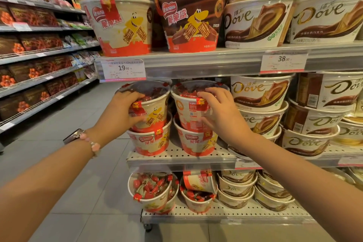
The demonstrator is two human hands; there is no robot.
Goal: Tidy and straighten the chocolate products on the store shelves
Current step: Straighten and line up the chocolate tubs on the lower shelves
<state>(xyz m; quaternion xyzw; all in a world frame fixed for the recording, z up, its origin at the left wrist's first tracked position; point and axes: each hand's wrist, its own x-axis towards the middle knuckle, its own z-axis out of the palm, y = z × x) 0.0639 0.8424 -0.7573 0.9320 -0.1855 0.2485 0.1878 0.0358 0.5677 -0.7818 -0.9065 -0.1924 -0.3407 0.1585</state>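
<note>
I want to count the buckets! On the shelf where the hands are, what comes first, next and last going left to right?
Left hand → cream-and-red wafer tub in its grip → second wafer tub, showing its back label → right hand on it → stacked Dove tubs.

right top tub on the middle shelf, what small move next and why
Probably turn the right top tub until its brand face points outward. Its label panel with small print now faces the aisle, while the left top tub shows its mascot. The right hand already grips it; the left hand holds its neighbour.
</note>
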